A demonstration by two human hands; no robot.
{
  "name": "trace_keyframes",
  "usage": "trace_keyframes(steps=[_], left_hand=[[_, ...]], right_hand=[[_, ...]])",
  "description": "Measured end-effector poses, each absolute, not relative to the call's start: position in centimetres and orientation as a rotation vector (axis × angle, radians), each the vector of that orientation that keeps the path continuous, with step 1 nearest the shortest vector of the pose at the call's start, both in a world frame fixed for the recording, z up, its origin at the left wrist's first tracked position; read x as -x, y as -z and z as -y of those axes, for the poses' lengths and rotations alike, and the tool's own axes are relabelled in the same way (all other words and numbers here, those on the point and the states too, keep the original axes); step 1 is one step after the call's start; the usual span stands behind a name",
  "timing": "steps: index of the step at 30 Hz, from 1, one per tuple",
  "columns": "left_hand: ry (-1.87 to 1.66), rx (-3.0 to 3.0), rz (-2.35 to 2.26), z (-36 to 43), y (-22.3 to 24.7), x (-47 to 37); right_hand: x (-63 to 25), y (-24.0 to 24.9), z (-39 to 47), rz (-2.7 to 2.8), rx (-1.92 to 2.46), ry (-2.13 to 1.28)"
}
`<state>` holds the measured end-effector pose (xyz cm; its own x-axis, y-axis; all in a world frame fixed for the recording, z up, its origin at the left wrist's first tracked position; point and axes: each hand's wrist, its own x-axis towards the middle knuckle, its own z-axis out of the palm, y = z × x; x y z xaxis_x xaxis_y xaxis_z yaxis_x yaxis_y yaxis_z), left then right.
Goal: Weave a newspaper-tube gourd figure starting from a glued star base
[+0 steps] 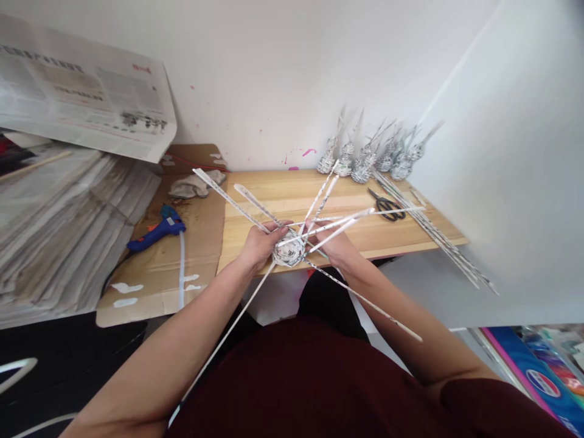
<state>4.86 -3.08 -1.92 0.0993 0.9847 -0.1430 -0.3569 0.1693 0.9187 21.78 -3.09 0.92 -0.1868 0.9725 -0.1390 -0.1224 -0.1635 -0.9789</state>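
A small round basket woven from rolled newspaper [289,249] is held up just over the front edge of the wooden board. My left hand [263,244] grips its left side, thumb on the rim. Long paper tubes stick out from it in several directions. At its right side my right hand [331,239] has its fingers closed on a rolled newspaper tube [340,227] near the weave; which of the crossing tubes it pinches is partly hidden. One speckled tube [365,299] slants down over my right forearm.
Several woven paper pieces [364,164] stand along the wall at the back right. Black-handled scissors [387,207] and loose paper tubes [438,234] lie on the wooden board [255,188]. A blue glue gun [157,231] rests on cardboard [201,228], beside stacked newspapers [68,225] and a cloth glove [194,184].
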Motion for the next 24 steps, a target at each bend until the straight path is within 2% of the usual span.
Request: trace_keyframes(steps=[13,24], left_hand=[[-1.199,-0.835,-0.937,3.2,1.7,-4.9],[-1.192,-0.822,-0.947,3.2,1.5,-5.0]], right_hand=[[-21.5,-1.5,3.5,1.201,1.144,-1.460],[-21.9,-0.1,2.4,0.992,1.150,-1.565]])
